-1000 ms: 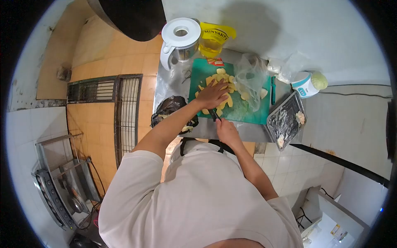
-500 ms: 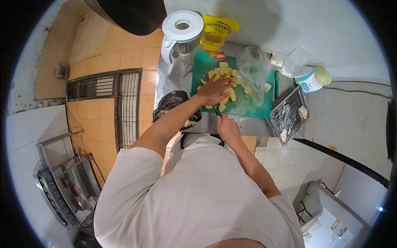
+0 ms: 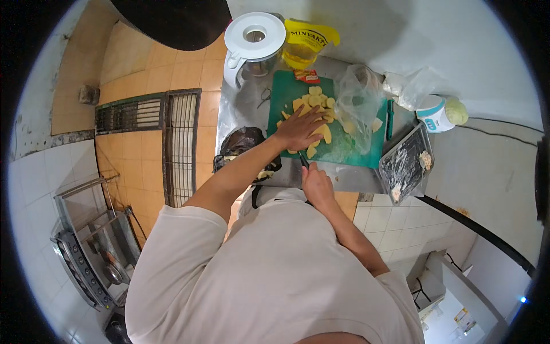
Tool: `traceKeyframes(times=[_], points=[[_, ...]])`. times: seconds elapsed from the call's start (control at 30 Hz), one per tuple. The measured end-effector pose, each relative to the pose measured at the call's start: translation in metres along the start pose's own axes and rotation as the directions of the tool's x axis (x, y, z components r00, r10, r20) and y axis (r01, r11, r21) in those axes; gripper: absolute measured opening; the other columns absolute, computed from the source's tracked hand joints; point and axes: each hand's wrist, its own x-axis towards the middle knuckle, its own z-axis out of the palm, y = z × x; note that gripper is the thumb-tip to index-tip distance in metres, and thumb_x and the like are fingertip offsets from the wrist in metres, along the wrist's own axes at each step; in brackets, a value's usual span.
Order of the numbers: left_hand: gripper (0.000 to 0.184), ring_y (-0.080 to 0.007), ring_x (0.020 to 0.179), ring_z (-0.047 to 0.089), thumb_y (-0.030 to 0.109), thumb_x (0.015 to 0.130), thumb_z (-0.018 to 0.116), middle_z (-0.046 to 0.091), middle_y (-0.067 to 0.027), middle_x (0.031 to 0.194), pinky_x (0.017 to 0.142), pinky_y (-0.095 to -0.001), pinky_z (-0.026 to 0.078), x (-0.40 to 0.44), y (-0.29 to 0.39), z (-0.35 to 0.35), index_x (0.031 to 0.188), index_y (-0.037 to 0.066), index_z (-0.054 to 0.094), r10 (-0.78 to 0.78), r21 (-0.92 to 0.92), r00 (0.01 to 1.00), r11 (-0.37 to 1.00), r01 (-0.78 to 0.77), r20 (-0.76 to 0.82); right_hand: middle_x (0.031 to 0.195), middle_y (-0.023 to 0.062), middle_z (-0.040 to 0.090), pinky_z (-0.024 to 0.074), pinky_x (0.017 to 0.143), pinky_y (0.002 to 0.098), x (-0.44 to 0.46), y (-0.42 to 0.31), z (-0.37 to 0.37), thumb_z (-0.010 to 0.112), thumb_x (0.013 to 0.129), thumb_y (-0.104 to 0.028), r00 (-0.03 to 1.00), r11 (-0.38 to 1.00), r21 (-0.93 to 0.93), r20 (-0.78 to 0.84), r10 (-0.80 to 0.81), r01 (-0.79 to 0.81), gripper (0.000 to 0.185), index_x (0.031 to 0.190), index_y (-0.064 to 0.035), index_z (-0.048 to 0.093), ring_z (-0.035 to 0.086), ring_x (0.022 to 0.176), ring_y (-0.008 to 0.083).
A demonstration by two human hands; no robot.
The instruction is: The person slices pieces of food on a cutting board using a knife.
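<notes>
My left hand (image 3: 299,129) lies with its fingers spread over pale yellow potato slices (image 3: 315,102) on a green cutting board (image 3: 358,152). My right hand (image 3: 317,184) is wrapped round the black handle of a knife (image 3: 303,160) at the board's near edge. The blade is mostly hidden beneath my left hand. A clear plastic bag (image 3: 356,100) rests on the board's right part, and a red packet (image 3: 306,75) lies at its far edge. Left of the board sits a black plastic bag (image 3: 243,140) with pale scraps in it.
A blender jug (image 3: 255,40) and a yellow oil pouch (image 3: 309,43) stand at the back. On the right are a green-handled tool (image 3: 390,119), a smeared clear tray (image 3: 401,163) and a kitchen scale (image 3: 433,113) bearing a round pale-green vegetable (image 3: 456,110).
The view has shifted slightly, so the table things appear a little farther right. My left hand stays on the slices and my right hand keeps its grip on the knife.
</notes>
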Motion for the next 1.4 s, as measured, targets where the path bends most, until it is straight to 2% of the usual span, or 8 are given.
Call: traceKeyframes(times=[0.3, 0.6, 0.8, 0.9, 1.0, 1.1, 1.2, 1.4], points=[[0.062, -0.0277, 0.156, 0.016, 0.049, 0.104, 0.041, 0.031, -0.0077, 0.164, 0.125, -0.0568, 0.011, -0.002, -0.004, -0.003, 0.155, 0.014, 0.038, -0.021, -0.005, 0.999, 1.000, 0.021, 0.024, 0.077, 0.0311, 0.067, 0.0555, 0.071, 0.0577, 0.005, -0.012, -0.014, 0.051, 0.103, -0.031, 0.994, 0.999, -0.007, 0.092, 0.055, -0.054, 0.037, 0.101, 0.0052, 0.058, 0.069, 0.075, 0.0500], [0.064, -0.0284, 0.155, 0.020, 0.054, 0.104, 0.040, 0.034, -0.0094, 0.162, 0.124, -0.0577, 0.012, 0.002, -0.012, 0.006, 0.152, 0.013, 0.043, 0.006, -0.052, 1.000, 0.999, -0.007, -0.017, 0.081, 0.0320, 0.068, 0.0557, 0.072, 0.0572, 0.009, -0.015, -0.011, 0.050, 0.104, -0.031, 0.991, 0.996, -0.005, 0.100, 0.086, -0.086, 0.038, 0.103, 0.0056, 0.058, 0.068, 0.077, 0.0508], [0.063, -0.0300, 0.156, 0.016, 0.049, 0.104, 0.043, 0.028, -0.0108, 0.165, 0.125, -0.0582, 0.008, 0.006, -0.014, 0.005, 0.157, 0.015, 0.034, -0.041, -0.089, 0.999, 0.995, 0.044, 0.026, 0.085, 0.0332, 0.067, 0.0543, 0.076, 0.0593, 0.019, -0.009, -0.020, 0.048, 0.104, -0.033, 0.990, 0.996, 0.003, 0.111, 0.086, -0.087, 0.040, 0.105, 0.0047, 0.060, 0.067, 0.081, 0.0521], [0.064, -0.0303, 0.156, 0.014, 0.050, 0.104, 0.041, 0.025, -0.0108, 0.166, 0.125, -0.0579, 0.005, 0.015, -0.012, 0.008, 0.158, 0.016, 0.032, -0.088, -0.085, 0.995, 0.992, 0.091, 0.037, 0.086, 0.0330, 0.067, 0.0545, 0.075, 0.0588, 0.024, 0.001, -0.023, 0.048, 0.104, -0.036, 0.993, 0.997, 0.042, 0.107, 0.054, -0.058, 0.042, 0.104, 0.0039, 0.061, 0.067, 0.081, 0.0520], [0.064, -0.0313, 0.156, 0.013, 0.049, 0.105, 0.041, 0.023, -0.0115, 0.167, 0.125, -0.0586, 0.003, 0.013, -0.011, 0.009, 0.158, 0.016, 0.032, -0.073, -0.024, 0.997, 0.997, 0.073, 0.015, 0.082, 0.0329, 0.067, 0.0534, 0.072, 0.0607, 0.019, -0.006, -0.020, 0.050, 0.104, -0.036, 0.993, 0.995, -0.004, 0.065, 0.098, -0.098, 0.039, 0.106, 0.0019, 0.059, 0.066, 0.077, 0.0530], [0.063, -0.0319, 0.156, 0.012, 0.048, 0.105, 0.040, 0.023, -0.0125, 0.167, 0.124, -0.0597, 0.003, 0.004, -0.014, 0.007, 0.158, 0.015, 0.032, -0.040, -0.003, 0.999, 0.999, 0.040, -0.034, 0.083, 0.0308, 0.068, 0.0553, 0.070, 0.0574, 0.016, -0.019, -0.022, 0.051, 0.103, -0.034, 0.993, 0.991, -0.105, 0.075, 0.095, -0.086, 0.039, 0.103, 0.0038, 0.060, 0.068, 0.079, 0.0499], [0.062, -0.0327, 0.156, 0.014, 0.047, 0.106, 0.039, 0.023, -0.0127, 0.167, 0.124, -0.0610, 0.004, 0.002, -0.014, 0.008, 0.158, 0.014, 0.032, -0.038, 0.056, 0.997, 0.998, 0.042, -0.073, 0.080, 0.0293, 0.068, 0.0559, 0.069, 0.0559, 0.016, -0.017, -0.026, 0.053, 0.103, -0.032, 0.998, 0.992, -0.124, 0.063, 0.025, -0.018, 0.037, 0.102, 0.0041, 0.060, 0.069, 0.076, 0.0489], [0.066, -0.0335, 0.156, 0.013, 0.051, 0.104, 0.040, 0.022, -0.0132, 0.167, 0.122, -0.0649, 0.004, 0.001, -0.026, 0.017, 0.158, 0.015, 0.032, -0.035, -0.025, 0.997, 0.999, 0.034, -0.064, 0.074, 0.0309, 0.067, 0.0551, 0.063, 0.0568, 0.025, -0.013, -0.022, 0.054, 0.102, -0.033, 0.997, 0.998, -0.062, 0.078, -0.027, 0.032, 0.037, 0.099, 0.0035, 0.059, 0.067, 0.069, 0.0507]])
